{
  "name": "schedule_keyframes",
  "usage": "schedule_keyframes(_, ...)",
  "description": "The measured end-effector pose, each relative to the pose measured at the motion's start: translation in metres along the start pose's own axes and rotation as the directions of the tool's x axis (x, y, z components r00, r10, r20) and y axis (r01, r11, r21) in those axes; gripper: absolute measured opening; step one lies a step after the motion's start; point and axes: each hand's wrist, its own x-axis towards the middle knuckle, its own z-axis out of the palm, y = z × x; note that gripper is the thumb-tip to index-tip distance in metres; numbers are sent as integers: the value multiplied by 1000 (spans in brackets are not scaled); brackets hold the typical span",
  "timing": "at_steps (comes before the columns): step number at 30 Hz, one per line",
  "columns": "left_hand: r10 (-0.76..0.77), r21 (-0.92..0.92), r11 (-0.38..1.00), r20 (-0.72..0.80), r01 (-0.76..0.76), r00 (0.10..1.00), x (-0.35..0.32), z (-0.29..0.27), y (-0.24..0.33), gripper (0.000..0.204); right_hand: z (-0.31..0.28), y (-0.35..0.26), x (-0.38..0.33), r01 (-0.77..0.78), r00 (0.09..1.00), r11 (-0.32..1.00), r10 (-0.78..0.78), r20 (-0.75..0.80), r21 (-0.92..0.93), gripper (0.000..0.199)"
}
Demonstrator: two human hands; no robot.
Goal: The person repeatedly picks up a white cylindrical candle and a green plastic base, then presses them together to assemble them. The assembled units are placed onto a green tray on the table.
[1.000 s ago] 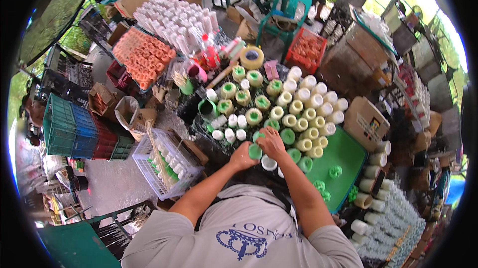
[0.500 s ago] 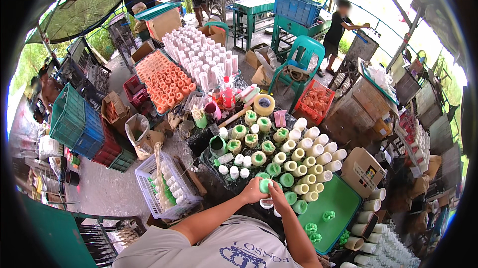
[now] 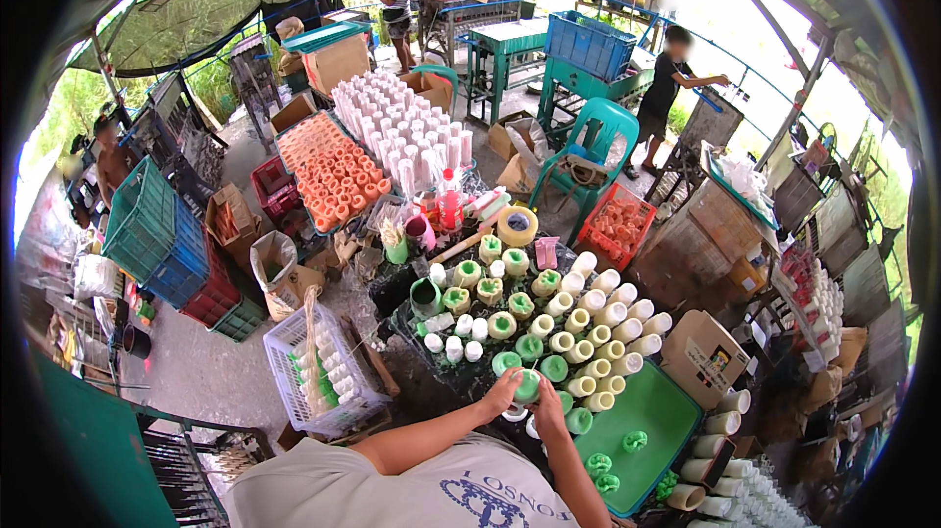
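Both hands hold a round green candle (image 3: pixel 526 387) at the table's near edge, right in front of me. My left hand (image 3: pixel 501 395) wraps its left side, and my right hand (image 3: pixel 551 410) closes on its right side; its lower part is hidden by the fingers. Just beyond stand green-topped candles (image 3: pixel 554 368) and rows of cream cylinders (image 3: pixel 610 314). Farther left are cream cylinders with ragged green wax at their tops (image 3: pixel 502 325) and small white cylinders (image 3: pixel 454 349). A green tray (image 3: pixel 639 474) with several crumpled green wax pieces (image 3: pixel 635 441) lies to the right.
A white basket (image 3: pixel 314 410) stands at left, near stacked crates (image 3: pixel 167 234). Orange rings (image 3: pixel 328 175) and white-pink cylinders (image 3: pixel 402 126) crowd a farther table. A green chair (image 3: pixel 588 150) and red crate (image 3: pixel 615 221) stand beyond. Other people (image 3: pixel 671 72) are at the back.
My view has shifted slightly. My two hands have turned the green candle a little between them, and the right fingers have moved off its top to its side.
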Motion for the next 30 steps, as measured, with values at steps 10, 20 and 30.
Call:
schedule_keyframes(10,171,47,985,-185,-165,968,18,1,-40,56,0,12,-7,17,1000,984,-13,24,-176,49)
schedule_keyframes(20,64,-173,982,-104,-81,993,8,7,-30,51,6,13,-9,177,984,972,-176,25,-153,50)
schedule_keyframes(30,193,-111,974,-40,-196,980,19,-15,-53,53,8,10,-5,188,981,967,-176,81,-172,47)
